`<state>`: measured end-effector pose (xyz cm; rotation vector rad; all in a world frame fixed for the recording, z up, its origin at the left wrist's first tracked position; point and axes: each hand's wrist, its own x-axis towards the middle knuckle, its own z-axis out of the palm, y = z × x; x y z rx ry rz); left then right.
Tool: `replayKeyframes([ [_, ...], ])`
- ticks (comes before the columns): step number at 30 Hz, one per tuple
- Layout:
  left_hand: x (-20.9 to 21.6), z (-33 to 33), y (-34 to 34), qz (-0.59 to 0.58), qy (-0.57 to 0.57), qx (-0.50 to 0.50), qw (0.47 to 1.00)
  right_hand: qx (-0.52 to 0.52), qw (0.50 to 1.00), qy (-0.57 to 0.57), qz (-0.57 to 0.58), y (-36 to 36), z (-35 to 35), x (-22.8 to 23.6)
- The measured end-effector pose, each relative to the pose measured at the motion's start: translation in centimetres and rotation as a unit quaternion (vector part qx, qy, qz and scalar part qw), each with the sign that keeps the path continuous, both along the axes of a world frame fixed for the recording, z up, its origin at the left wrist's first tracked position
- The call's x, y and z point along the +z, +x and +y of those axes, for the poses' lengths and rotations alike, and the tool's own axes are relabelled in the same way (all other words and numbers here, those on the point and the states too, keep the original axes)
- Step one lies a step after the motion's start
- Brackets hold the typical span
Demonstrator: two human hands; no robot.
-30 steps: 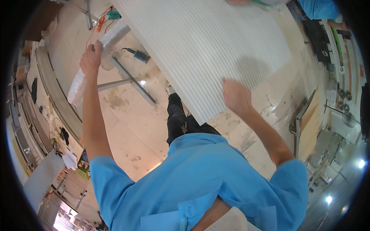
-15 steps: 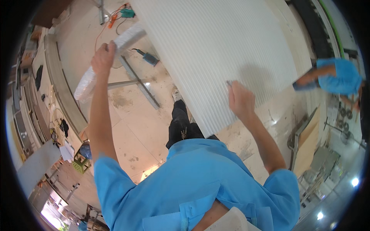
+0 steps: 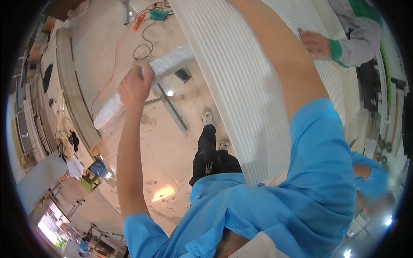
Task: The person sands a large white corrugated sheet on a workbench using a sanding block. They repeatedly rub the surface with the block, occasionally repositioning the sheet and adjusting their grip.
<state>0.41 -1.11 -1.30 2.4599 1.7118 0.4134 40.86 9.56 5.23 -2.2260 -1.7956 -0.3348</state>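
My left hand [image 3: 135,86] is closed round a long roll of clear plastic film [image 3: 172,60], which slants from lower left to upper right. The roll's upper right end meets the edge of a large white ribbed panel [image 3: 254,99]. My right arm [image 3: 286,56] stretches across the panel to the top edge of the picture. The right hand lies beyond that edge, so its fingers and anything in them are hidden. A co-worker's hand [image 3: 316,45], with a green cuff and pale sleeve, is over the panel's right side.
A blue-black power tool [image 3: 182,75] and metal frame legs [image 3: 172,112] are below the roll. An orange cord [image 3: 112,77] and a green object [image 3: 158,15] lie on the tiled floor. Another person in a blue shirt [image 3: 372,180] is at right. A green stool [image 3: 89,182] stands at left.
My right hand has reached far across the panel and out of the picture. My left hand keeps hold of the roll, now further right in view. A co-worker's green-cuffed arm has come in.
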Motion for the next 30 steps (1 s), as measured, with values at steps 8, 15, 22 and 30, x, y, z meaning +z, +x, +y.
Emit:
replayKeyframes([
  [8,-1.4,1.5,-0.6,0.011,-0.028,0.008,1.000,0.001,0.993,-0.083,0.078,-6.5,-35.2,-0.2],
  [15,-1.4,-12.9,8.3,-0.410,-0.072,-0.037,0.909,-0.143,0.970,-0.129,0.147,-17.3,-65.2,2.9],
  [22,1.6,-18.5,14.0,-0.532,-0.360,0.011,0.766,-0.170,0.955,-0.072,0.231,-16.3,-68.0,3.3],
  [30,1.4,-19.3,13.8,-0.497,-0.316,0.035,0.808,-0.132,0.973,-0.045,0.184,-14.6,-63.5,2.8],
])
